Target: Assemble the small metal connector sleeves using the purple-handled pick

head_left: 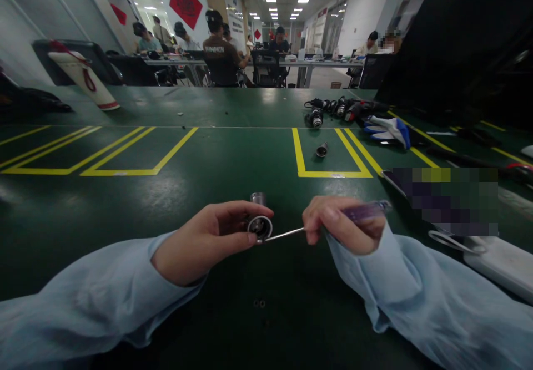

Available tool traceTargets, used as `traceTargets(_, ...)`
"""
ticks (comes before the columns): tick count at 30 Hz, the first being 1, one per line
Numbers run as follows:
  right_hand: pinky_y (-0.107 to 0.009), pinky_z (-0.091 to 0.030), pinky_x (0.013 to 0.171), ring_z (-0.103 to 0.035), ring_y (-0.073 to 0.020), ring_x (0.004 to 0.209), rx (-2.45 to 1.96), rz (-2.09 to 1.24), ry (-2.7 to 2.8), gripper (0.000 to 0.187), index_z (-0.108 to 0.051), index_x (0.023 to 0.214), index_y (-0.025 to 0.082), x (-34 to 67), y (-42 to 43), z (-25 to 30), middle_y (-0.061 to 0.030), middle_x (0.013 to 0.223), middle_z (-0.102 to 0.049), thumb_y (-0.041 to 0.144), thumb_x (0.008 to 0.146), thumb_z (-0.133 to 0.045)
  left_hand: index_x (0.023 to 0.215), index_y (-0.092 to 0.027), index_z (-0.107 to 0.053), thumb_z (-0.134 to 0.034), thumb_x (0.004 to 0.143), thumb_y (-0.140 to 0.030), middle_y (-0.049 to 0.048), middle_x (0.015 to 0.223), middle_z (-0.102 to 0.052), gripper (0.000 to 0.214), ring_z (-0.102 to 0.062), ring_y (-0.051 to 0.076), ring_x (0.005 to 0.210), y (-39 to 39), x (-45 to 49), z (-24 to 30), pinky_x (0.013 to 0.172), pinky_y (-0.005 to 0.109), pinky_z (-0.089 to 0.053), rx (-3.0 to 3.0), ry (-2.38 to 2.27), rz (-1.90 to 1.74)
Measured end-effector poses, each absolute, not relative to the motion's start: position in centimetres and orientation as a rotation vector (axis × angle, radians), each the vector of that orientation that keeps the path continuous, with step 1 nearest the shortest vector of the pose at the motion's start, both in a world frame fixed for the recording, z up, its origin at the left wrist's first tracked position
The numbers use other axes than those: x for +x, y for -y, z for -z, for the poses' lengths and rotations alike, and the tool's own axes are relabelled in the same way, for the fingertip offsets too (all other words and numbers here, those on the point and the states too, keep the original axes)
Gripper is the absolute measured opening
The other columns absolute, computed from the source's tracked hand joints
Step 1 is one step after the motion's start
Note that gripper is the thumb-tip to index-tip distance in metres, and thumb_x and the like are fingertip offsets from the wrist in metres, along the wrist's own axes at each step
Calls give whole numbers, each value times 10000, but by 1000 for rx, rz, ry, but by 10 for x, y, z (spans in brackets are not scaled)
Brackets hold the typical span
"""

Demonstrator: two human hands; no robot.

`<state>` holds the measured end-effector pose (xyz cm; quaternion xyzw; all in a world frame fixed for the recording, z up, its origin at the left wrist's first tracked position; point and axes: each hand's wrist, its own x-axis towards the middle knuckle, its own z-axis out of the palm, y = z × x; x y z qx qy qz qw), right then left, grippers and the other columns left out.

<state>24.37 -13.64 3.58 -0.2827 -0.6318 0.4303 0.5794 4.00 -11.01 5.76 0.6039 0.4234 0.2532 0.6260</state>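
Between the thumb and fingers of my left hand [204, 242] is a round, hollow metal part [260, 227], its open end facing me. My right hand [341, 226] is closed around a screwdriver [366, 211] with a purple see-through handle. Its thin shaft points left, and the tip meets the lower rim of the metal part near my left thumb; the exact contact is too small to tell. A short metal cylinder [258, 198] shows just behind the part; whether the two are joined is unclear. Small dark rings [259, 303] lie on the green table [233, 159] below my hands.
Ahead to the right, a small metal cup-shaped piece [322, 149] lies inside yellow tape lines. Beyond it are several dark metal fittings [316, 117] and a blue-and-white glove [387, 130]. A white device [499, 262] with a cable sits at right. People work at tables behind.
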Motion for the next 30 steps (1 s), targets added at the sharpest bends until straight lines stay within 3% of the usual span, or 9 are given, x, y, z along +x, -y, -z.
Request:
traceTargets(5,-299,-465,572,-563,-136,574,-616,-481,1787,108,-626,719,114,237,144,-39,-57,613,-638,109,760,-526,969,-151,-636,-665,654,-161,51,944,-673,317,-620,212,917,113,41,-57,833,317,-474,1423,-1024,-615)
traceTargets(12,-309,-464,545,-560,-156,581,-547,-167,2020,131,-607,725,86,229,148,-36,-89,616,-640,137,789,-505,944,-131,-643,-649,666,-182,73,937,-687,282,-639,193,853,116,41,-54,776,290,-502,1444,-1032,-655)
traceTargets(18,-306,-466,544,-550,-156,590,-553,-96,2107,181,-606,712,88,226,154,-40,-83,605,-631,155,820,-477,824,-144,-682,-634,628,-127,48,822,-710,202,-654,168,733,117,46,-51,682,256,-522,1432,-1096,-723)
traceTargets(26,-310,-443,536,-539,-167,585,-592,-53,2150,161,-608,697,78,223,161,-45,-85,576,-602,144,807,-510,806,-140,-684,-624,635,-111,50,889,-710,184,-656,165,752,120,47,-51,691,250,-527,1442,-1096,-745)
traceTargets(30,-302,-438,552,-547,-154,571,-615,-264,2048,144,-596,702,116,222,166,-49,-66,580,-606,147,797,-493,800,-136,-681,-629,632,-113,53,837,-711,178,-655,173,719,121,47,-53,672,268,-529,1439,-1117,-726)
